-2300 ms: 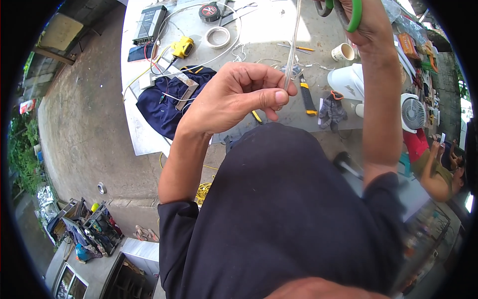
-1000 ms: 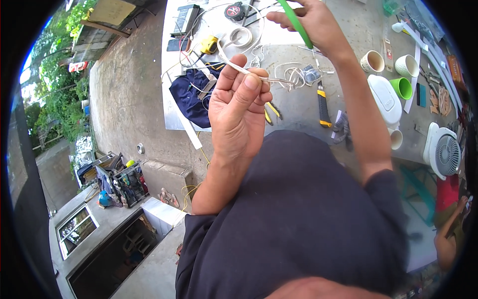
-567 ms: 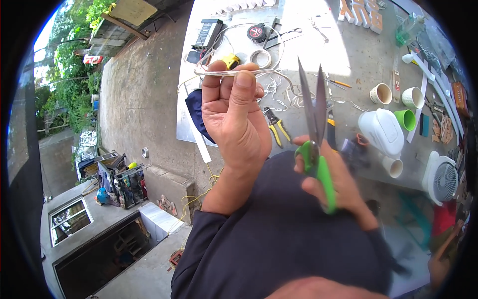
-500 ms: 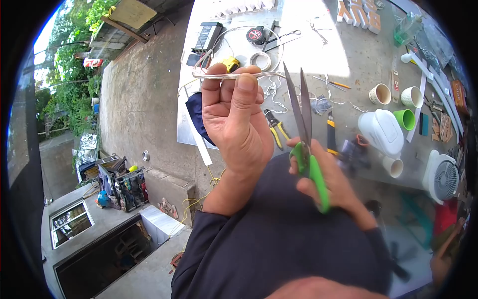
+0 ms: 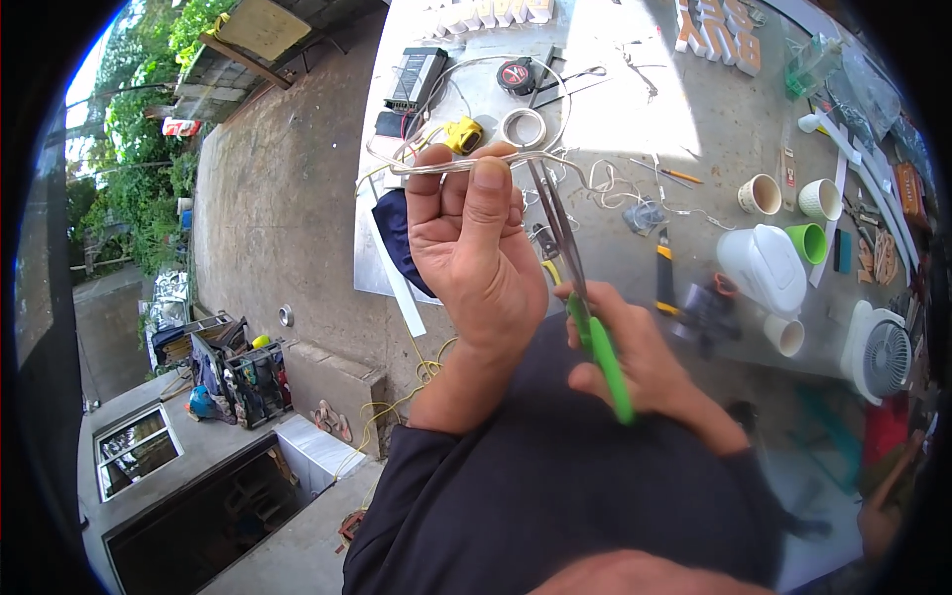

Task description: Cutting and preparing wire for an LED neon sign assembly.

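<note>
My left hand (image 5: 476, 248) is raised in front of me, palm toward me, pinching a thin clear strip (image 5: 436, 165) that runs sideways across the fingertips. My right hand (image 5: 645, 362) grips green-handled scissors (image 5: 585, 297). Their blades point up and reach the strip beside my left thumb. Both hands hang above a grey worktable (image 5: 635, 89).
The table carries a tape roll (image 5: 522, 127), a yellow tool (image 5: 462, 133), a black box (image 5: 415, 79), paper cups (image 5: 760, 194), a green cup (image 5: 811, 242), a white jug (image 5: 764, 268), a small fan (image 5: 883, 357) and a dark blue cloth (image 5: 395, 230). Concrete ground and crates (image 5: 238, 377) lie left.
The scissors have swung from far over the table back toward me and now stand with blades closer to the strip. My left hand has turned upright and lifted the strip.
</note>
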`<state>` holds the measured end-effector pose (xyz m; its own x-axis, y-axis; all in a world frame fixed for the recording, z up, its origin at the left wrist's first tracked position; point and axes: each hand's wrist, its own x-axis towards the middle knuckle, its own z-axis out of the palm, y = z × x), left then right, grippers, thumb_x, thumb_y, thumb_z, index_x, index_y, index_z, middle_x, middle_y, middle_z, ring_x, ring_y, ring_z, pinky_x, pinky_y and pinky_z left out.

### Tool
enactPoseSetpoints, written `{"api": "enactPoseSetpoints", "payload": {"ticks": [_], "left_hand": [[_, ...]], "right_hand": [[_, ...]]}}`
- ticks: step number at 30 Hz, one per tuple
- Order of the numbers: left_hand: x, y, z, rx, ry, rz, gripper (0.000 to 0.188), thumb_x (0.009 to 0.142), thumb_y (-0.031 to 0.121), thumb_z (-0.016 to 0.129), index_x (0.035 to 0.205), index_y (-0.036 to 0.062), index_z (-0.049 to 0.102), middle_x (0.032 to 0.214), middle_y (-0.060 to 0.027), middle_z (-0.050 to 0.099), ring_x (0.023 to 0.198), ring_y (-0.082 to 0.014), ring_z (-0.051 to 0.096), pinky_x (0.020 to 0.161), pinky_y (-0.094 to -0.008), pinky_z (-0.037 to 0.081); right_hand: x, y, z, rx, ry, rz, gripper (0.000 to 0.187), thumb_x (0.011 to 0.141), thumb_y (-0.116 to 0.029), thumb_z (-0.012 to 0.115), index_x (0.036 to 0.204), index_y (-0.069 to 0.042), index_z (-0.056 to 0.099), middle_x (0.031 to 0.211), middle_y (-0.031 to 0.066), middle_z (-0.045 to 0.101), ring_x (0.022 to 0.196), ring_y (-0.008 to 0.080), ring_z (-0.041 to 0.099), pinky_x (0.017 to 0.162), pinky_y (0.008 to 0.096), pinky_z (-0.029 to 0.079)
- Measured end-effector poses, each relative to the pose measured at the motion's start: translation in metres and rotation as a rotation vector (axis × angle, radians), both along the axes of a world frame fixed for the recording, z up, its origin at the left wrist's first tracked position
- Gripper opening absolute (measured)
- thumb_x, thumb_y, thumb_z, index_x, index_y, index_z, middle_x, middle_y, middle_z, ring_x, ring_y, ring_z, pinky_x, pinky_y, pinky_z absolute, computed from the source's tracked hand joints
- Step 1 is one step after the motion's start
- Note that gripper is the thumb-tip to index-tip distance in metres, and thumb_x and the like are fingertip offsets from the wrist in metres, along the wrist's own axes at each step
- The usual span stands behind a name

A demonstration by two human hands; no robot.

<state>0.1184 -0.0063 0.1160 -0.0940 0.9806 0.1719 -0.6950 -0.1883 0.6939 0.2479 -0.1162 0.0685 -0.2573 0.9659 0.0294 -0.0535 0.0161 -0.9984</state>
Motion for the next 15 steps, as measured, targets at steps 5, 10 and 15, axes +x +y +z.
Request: {"api": "enactPoseSetpoints", "payload": {"ticks": [5, 10, 15], "left_hand": [[-0.002, -0.010, -0.001, -0.070, -0.008, 0.003, 0.035, 0.096, -0.004, 0.066, 0.128, 0.0055, 0.054, 0.107, -0.0151, 0.074, 0.080, -0.0086, 0.063, 0.070, -0.0234, 0.047], [-0.005, -0.011, -0.004, -0.074, -0.034, -0.003, 0.036, 0.096, -0.003, 0.067, 0.128, 0.0051, 0.053, 0.105, -0.0145, 0.074, 0.079, -0.0084, 0.062, 0.071, -0.0233, 0.047], [-0.006, -0.012, -0.005, -0.091, -0.058, 0.011, 0.037, 0.095, -0.003, 0.067, 0.128, 0.0062, 0.053, 0.105, -0.0151, 0.074, 0.079, -0.0086, 0.062, 0.073, -0.0233, 0.047]], "right_hand": [[-0.007, 0.017, -0.001, 0.071, -0.008, -0.065, 0.083, 0.082, -0.053, 0.081, 0.137, -0.002, 0.047, 0.085, 0.0142, 0.060, 0.074, 0.0298, 0.061, 0.069, 0.0383, 0.050], [-0.016, 0.029, -0.003, 0.131, -0.010, -0.090, 0.083, 0.081, -0.052, 0.083, 0.136, -0.001, 0.047, 0.086, 0.0137, 0.061, 0.074, 0.0288, 0.062, 0.069, 0.0376, 0.050], [-0.021, 0.032, -0.003, 0.138, 0.034, -0.104, 0.082, 0.080, -0.050, 0.084, 0.136, -0.001, 0.049, 0.089, 0.0137, 0.062, 0.075, 0.0278, 0.063, 0.070, 0.0370, 0.051]]}}
